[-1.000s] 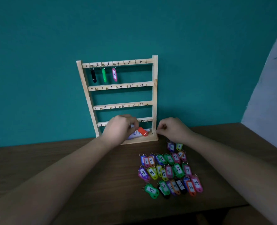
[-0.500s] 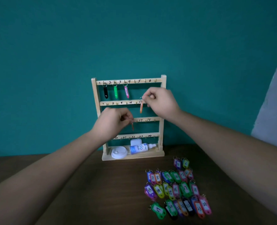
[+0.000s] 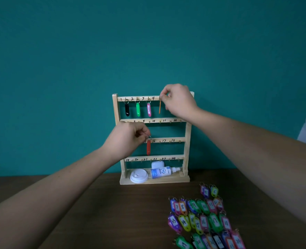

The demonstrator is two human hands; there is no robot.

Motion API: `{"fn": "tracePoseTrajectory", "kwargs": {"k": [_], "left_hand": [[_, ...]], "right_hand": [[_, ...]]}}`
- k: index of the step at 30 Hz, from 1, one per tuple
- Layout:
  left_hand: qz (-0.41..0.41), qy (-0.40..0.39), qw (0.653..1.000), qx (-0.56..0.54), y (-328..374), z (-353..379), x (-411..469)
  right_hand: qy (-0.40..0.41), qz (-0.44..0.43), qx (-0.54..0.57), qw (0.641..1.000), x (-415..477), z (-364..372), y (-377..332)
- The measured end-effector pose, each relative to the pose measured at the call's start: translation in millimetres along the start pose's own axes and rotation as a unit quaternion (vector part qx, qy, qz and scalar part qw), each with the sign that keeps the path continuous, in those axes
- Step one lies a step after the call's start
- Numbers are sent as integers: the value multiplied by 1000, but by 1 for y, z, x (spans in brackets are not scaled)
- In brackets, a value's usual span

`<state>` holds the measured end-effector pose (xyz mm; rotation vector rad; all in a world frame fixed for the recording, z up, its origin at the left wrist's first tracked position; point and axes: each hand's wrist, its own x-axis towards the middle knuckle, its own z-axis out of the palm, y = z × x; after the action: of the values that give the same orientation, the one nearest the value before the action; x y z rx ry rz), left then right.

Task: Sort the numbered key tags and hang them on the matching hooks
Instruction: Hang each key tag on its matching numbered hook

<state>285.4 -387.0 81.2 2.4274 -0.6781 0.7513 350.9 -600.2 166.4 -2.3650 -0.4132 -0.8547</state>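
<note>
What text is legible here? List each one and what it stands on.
"1 2 3 4": top rail of the key rack
"8 9 10 11 12": second rail
"16 17 18": third rail
"19 20 21 22 23 24": bottom rail
"3": hanging pink tag
"75": spray bottle
"6 7 8 10 11 13 14 16 17 18": loose key tags; the rest are blurred

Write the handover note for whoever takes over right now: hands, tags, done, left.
Left hand: pinches the ring of a red plastic key tag at the third rail of the wooden hook rack.
Right hand: pinches an orange key tag by the top rail's mark 4; hooked or not, cannot tell.
Done: black tag, green tag and pink tag hang on the top rail.
Left: seat both held tags, then hang the pile of coloured tags on the brown table.
</note>
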Motion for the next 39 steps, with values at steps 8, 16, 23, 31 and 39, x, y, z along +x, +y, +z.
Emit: {"fn": "tracePoseTrajectory", "kwargs": {"k": [8,16,23,31,39], "left_hand": [[6,14,1000,0,4,-10,12],[2,67,998,-2,24,-26,60],[-21,96,995,29,34,-29,107],[-47,86,995,33,31,-22,121],[-47,71,994,68,36,-16,126]], "right_hand": [[21,28,-36,999,2,0,-1],[35,-11,11,999,-18,-7,15],[34,-22,52,998,-59,-10,35],[1,-16,53,998,-94,-12,57],[-6,-31,49,998,-116,-9,82]]}}
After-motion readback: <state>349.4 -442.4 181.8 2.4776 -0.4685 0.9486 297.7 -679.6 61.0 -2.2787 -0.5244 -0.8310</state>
